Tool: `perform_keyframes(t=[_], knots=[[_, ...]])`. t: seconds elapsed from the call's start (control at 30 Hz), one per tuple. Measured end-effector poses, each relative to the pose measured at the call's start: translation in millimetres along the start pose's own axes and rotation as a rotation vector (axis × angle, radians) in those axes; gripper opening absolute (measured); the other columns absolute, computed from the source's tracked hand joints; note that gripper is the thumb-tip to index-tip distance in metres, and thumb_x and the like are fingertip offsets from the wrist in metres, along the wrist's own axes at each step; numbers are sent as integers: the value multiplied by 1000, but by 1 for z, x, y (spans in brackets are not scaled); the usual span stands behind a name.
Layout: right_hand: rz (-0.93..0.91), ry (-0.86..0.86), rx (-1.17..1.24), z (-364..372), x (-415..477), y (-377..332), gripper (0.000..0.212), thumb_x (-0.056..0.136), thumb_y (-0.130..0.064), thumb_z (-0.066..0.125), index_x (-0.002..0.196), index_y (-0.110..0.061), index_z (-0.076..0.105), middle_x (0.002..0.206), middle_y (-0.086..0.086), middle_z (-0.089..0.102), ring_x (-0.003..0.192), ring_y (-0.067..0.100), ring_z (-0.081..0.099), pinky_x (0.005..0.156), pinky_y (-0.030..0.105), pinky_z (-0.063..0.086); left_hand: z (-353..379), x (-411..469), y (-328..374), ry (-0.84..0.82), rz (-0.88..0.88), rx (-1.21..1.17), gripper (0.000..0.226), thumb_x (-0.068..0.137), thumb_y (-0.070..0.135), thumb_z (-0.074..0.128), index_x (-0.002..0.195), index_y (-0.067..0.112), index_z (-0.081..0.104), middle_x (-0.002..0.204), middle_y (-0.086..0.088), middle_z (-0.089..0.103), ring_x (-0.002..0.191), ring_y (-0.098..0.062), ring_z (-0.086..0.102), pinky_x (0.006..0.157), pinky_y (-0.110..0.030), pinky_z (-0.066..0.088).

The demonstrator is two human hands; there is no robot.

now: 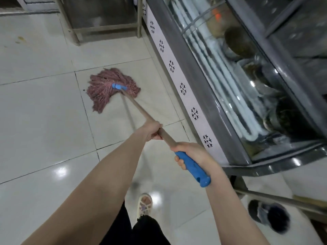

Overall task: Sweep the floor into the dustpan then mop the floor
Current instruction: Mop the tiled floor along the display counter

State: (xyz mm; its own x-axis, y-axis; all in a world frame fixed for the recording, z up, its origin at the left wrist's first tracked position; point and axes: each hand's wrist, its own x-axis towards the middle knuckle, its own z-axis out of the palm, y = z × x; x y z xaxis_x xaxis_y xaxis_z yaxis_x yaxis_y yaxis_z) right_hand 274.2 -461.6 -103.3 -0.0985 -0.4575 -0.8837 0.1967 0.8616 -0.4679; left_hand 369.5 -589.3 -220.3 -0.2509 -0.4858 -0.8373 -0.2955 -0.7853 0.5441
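A mop with a reddish string head [108,87] lies spread flat on the white tiled floor [40,106]. A blue clamp [119,87] joins the head to a wooden shaft [139,110] that runs back toward me. My left hand [152,130] is closed around the middle of the shaft. My right hand [192,154] grips the blue end handle [193,169], lower and closer to me.
A glass-fronted display freezer [230,82] with a snowflake-patterned strip runs along the right. A metal-framed stand [102,27] is at the back. A yellowish stain [21,39] marks the far-left tile. My sandalled foot [144,205] is below; a dark slipper [269,216] lies under the freezer.
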Motion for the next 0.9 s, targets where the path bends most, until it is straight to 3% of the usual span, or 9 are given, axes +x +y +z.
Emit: perform_keyframes(t=[0.13,0.27,0.33,0.4,0.63,0.8,0.9], knots=[[-8,93,93,-59,-34,46,10,89,-11,61,97,-8,57,59,10,47,35,13,41,35,18,35,93,-17,-23,-113,15,56,14,97,7,46,109,2,43,73,-9,52,59,-19,58,61,-36,58],[-20,169,184,-87,-53,80,5,92,-14,59,95,-9,58,58,9,44,34,13,41,35,18,35,149,-37,-41,-224,-4,-3,2,94,-1,46,95,0,47,81,-13,55,90,-33,63,87,-48,54],[-9,184,226,-91,-57,92,4,92,-13,60,92,-10,58,60,8,42,34,12,43,35,17,37,160,-43,-51,-254,-7,-5,6,94,-3,45,91,0,48,84,-15,56,93,-33,61,90,-48,52],[-6,179,221,-90,-61,100,4,91,-12,61,91,-9,58,61,8,42,34,12,44,36,18,38,160,-51,-59,-260,-5,2,5,95,-2,44,99,-1,47,86,-14,54,93,-31,59,90,-47,52],[-10,75,73,-40,-77,106,13,90,-8,63,101,-7,55,58,11,47,34,15,43,36,18,40,95,-78,-86,-174,22,-37,9,98,4,45,105,-1,46,84,-13,53,95,-29,58,84,-41,53],[-36,-46,-43,43,-91,129,15,89,-8,63,99,-7,52,60,11,47,34,15,45,37,18,41,-1,-113,-130,-60,52,-118,9,98,5,46,89,2,48,83,-12,53,95,-29,58,83,-39,53],[-52,-130,-120,104,-98,151,16,90,-7,62,102,-7,51,61,10,45,32,15,45,37,17,40,-66,-141,-168,27,55,-168,10,98,6,45,91,0,49,88,-14,54,93,-28,60,78,-37,53]])
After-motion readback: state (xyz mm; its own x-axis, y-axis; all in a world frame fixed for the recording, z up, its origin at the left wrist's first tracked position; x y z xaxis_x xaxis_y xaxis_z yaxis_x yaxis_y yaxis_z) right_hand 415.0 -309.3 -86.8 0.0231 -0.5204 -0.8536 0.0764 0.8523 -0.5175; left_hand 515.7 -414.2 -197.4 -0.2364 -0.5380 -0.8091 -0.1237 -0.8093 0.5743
